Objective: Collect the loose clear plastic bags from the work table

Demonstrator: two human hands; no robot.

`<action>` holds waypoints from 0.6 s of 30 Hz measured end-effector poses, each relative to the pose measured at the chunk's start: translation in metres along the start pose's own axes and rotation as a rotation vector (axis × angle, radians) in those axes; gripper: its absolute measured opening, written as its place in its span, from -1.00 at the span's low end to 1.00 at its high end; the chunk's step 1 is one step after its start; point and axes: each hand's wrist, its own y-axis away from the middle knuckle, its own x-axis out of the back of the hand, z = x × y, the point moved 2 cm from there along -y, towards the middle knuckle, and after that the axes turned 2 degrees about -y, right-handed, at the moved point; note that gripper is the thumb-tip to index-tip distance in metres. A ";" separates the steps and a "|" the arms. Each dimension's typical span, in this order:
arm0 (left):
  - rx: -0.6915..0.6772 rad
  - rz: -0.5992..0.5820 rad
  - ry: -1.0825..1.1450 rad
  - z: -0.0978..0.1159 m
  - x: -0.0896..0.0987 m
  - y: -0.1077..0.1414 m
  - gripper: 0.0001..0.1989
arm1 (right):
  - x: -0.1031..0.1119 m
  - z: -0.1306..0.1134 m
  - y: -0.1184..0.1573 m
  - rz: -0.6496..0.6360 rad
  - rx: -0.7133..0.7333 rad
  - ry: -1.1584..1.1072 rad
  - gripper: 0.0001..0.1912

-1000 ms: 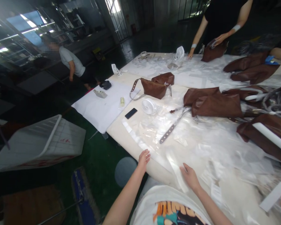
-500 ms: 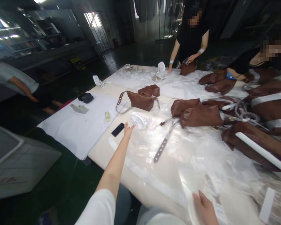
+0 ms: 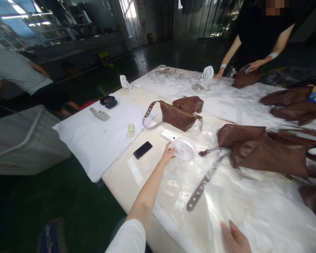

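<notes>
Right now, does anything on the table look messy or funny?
Nothing looks spilled or broken, but the brown strap with metal-ringed holes looks a bit untidy: it trails away from the brown leather-look bags, ending between the left hand and right hand.

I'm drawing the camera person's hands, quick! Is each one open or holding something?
Left hand: closed on the rim of the round white plastic fan.
Right hand: at the translucent whitish plastic sheet; whether it grips cannot be told.
</notes>
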 end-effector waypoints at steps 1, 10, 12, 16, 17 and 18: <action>-0.015 0.033 -0.033 -0.004 -0.004 0.000 -0.46 | -0.008 -0.017 -0.002 -0.016 0.034 -0.017 -0.34; -0.024 0.504 -0.577 -0.015 0.109 -0.004 -0.36 | -0.065 -0.072 0.009 -0.243 0.106 -0.174 -0.41; 0.049 0.563 -0.680 -0.018 0.142 -0.004 -0.28 | -0.077 -0.075 0.012 -0.283 0.120 -0.176 -0.42; 0.137 0.556 -0.792 -0.022 0.184 -0.002 -0.29 | -0.101 -0.081 0.011 -0.377 0.128 -0.212 -0.40; 0.141 0.543 -0.803 -0.021 0.190 -0.001 -0.30 | -0.106 -0.083 0.009 -0.404 0.127 -0.218 -0.40; 0.142 0.534 -0.808 -0.018 0.194 -0.001 -0.31 | -0.111 -0.086 0.006 -0.431 0.128 -0.217 -0.40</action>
